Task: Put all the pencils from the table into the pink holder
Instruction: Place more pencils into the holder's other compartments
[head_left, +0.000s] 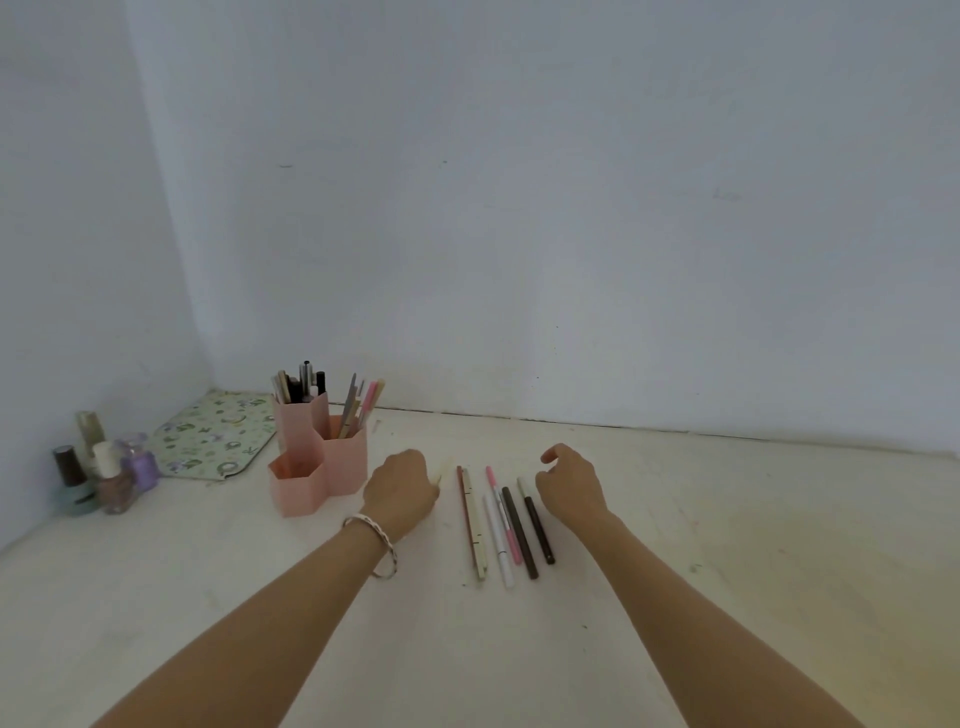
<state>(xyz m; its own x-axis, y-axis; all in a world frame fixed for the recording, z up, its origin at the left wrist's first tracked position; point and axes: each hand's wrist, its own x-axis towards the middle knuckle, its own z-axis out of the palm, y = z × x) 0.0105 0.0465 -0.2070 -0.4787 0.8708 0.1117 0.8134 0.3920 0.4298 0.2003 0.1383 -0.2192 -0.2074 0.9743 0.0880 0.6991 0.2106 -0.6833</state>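
The left hand (401, 486) is curled shut, maybe pinching a pale pencil; I cannot tell. The right hand (570, 483) hangs half open, holding nothing. Between them the pencils (501, 522) lie on the surface (727, 545), near the pink holder (317, 462). They look light, stiff and roll easily, so pinch one at its middle.

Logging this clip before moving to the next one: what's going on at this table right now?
A person is tidying pencils into a pink holder at the back left of a white table. About six pencils lie side by side between the two hands. The left hand, nearest the holder, is closed with what looks like a pale pencil tip showing at its fingers. The right hand hovers loosely curled beside the row, holding nothing. The holder's two taller compartments already hold pens and pencils; the front one looks empty.
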